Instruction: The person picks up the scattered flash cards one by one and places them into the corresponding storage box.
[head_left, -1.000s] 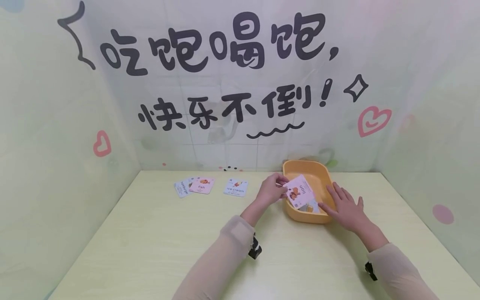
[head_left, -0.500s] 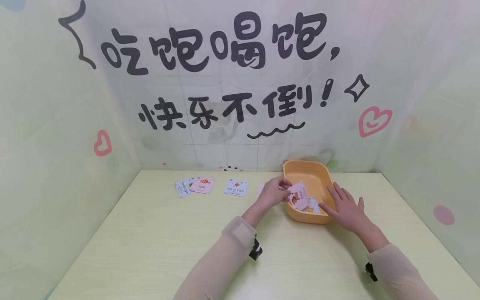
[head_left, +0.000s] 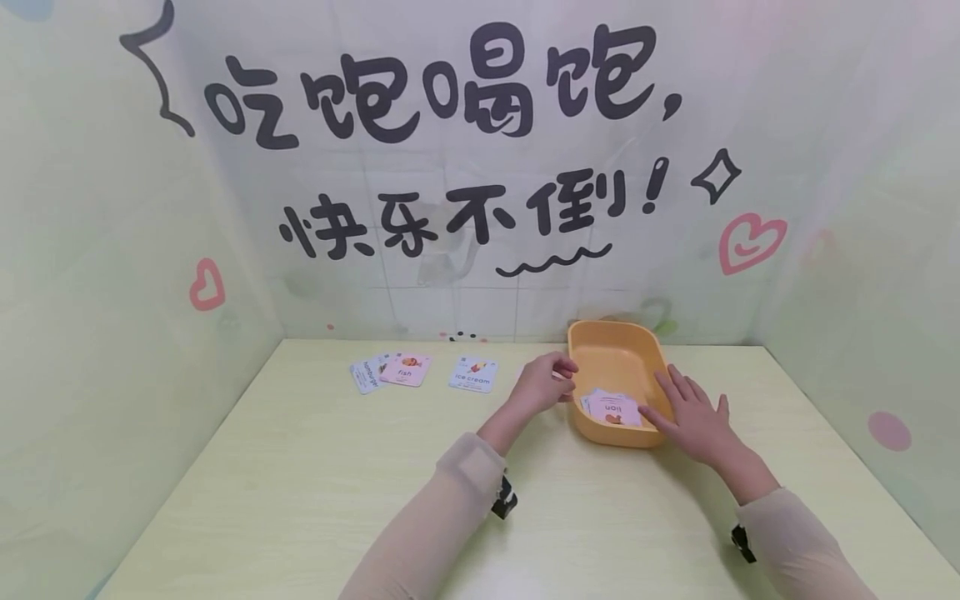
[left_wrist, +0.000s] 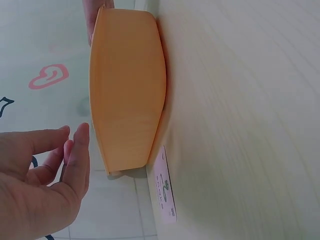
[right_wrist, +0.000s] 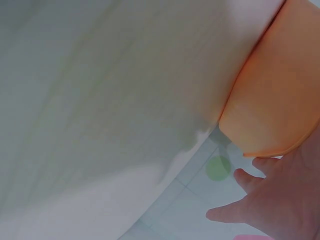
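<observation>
An orange bin (head_left: 615,435) stands at the back of the table, with the pink lion card (head_left: 617,410) lying on other cards inside, near its front end. My left hand (head_left: 540,385) is beside the bin's left rim, fingers bent loosely with nothing between them; the left wrist view shows this hand (left_wrist: 47,175) with thumb and fingertips apart. My right hand (head_left: 697,417) rests on the bin's right rim with its fingers spread. In the right wrist view, that hand (right_wrist: 285,200) is against the bin's edge (right_wrist: 275,110).
On the table left of the bin lie an ice cream card (head_left: 472,374), a fish card (head_left: 406,370) and a hamburger card (head_left: 365,376). A pink card (left_wrist: 165,187) lies beside the bin in the left wrist view. A printed curtain (head_left: 450,308) closes off the back.
The lion card has left my left hand and dropped onto the cards in the bin. My left hand has drawn back slightly to the left. My right hand has stayed on the rim.
</observation>
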